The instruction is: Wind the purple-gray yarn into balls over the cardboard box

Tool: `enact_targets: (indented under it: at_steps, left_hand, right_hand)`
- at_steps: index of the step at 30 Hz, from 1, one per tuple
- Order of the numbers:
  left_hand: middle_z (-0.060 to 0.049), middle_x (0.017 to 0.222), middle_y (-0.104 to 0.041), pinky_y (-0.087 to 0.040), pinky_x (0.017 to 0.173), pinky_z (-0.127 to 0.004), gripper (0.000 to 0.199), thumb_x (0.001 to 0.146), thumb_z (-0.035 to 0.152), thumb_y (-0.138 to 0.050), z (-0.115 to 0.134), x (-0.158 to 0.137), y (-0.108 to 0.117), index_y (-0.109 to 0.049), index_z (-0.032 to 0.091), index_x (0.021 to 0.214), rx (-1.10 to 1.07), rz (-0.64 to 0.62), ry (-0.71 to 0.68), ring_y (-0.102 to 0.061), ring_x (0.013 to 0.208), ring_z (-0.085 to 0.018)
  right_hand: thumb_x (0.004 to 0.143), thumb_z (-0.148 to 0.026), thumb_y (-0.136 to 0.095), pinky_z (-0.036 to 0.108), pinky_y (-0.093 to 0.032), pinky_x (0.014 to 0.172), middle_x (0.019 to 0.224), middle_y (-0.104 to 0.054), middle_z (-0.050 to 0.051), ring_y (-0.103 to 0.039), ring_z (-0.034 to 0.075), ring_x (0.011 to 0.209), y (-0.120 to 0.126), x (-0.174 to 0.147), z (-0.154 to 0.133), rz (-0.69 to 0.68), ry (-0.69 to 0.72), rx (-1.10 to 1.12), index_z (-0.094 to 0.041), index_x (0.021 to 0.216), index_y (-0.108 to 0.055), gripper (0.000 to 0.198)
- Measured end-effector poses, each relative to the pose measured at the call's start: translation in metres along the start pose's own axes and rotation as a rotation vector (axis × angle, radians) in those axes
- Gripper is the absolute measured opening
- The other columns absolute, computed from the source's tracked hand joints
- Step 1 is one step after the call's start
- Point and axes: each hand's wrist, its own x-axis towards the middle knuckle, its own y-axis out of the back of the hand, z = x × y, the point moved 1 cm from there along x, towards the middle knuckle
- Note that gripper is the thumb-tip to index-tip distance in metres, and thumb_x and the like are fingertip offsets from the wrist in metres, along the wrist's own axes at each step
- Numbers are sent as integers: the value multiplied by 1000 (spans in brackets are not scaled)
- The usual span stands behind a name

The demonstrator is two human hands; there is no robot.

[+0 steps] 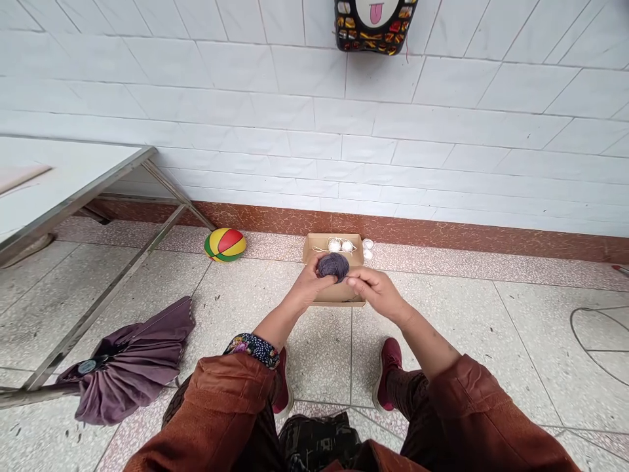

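Nearest us are 2 rust-brown sleeves (221, 393), leading to the hands. We see the left hand (308, 287) curled around a dark grey-purple yarn ball (334, 266), held above the open cardboard box (339, 298). The right hand (377, 292) has its fingertips drawn narrowly together at the ball's right edge; we cannot tell whether a strand lies between them. Below, we see 2 maroon shoes (391, 354) on the speckled floor (442, 341), and a purple pleated cloth (137, 367) to the left. At the box's far end lie 2 white balls (335, 245) with pale string; 2 white pieces (367, 254) sit just outside, right. Farther, we see a red-yellow-green ball (230, 240) near the tiled wall (295, 98).
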Motion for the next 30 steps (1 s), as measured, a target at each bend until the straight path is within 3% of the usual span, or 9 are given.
enact_targets:
  at_steps: [6, 11, 15, 19, 26, 30]
  left_hand:
    - [-8, 127, -65, -40, 106, -47, 89, 66, 22, -78, 1, -11, -3, -45, 27, 148, 88, -316, 88, -60, 115, -29]
    - [-9, 139, -61, -37, 111, -48, 80, 68, 26, -77, 10, -18, -8, -53, 28, 145, -176, -513, 58, -54, 129, -33]
    - [-11, 137, -63, -43, 108, -47, 74, 68, 23, -77, 15, -17, -10, -58, 25, 139, -410, -388, 56, -54, 130, -33]
    - [-10, 130, -66, -47, 104, -46, 69, 69, 21, -77, 14, -11, -8, -58, 24, 135, -463, -224, 37, -59, 124, -30]
    - [-9, 113, -72, -48, 98, -42, 43, 72, 32, -76, 2, -2, -1, -67, 18, 111, -455, -64, 81, -63, 113, -27]
    - [-6, 111, -71, -47, 95, -38, 42, 70, 33, -78, -4, 3, 1, -66, 20, 109, -407, 66, 104, -63, 108, -24]
  right_hand:
    - [97, -48, -56, 32, -49, 76, 81, -67, 3, -61, 19, 77, 17, 8, 17, 257, -26, -7, -23, 84, -68, 31]
    - [96, -48, -55, 29, -46, 68, 73, -60, 0, -57, 17, 69, 12, 11, 37, 278, -146, -22, -22, 82, -64, 31]
    - [97, -43, -49, 27, -43, 63, 66, -57, -2, -54, 16, 63, 4, 8, 49, 221, -227, -77, -23, 82, -61, 28]
    - [98, -36, -47, 27, -42, 63, 64, -56, -2, -54, 17, 60, -2, 5, 55, 142, -234, -135, -23, 91, -63, 22]
    - [100, -31, -48, 27, -45, 66, 72, -62, -1, -57, 15, 64, -9, 2, 45, -28, -130, -143, -22, 103, -68, 22]
    - [98, -32, -53, 27, -48, 69, 81, -69, 1, -62, 14, 69, -13, -1, 27, -164, -46, -41, -21, 99, -71, 21]
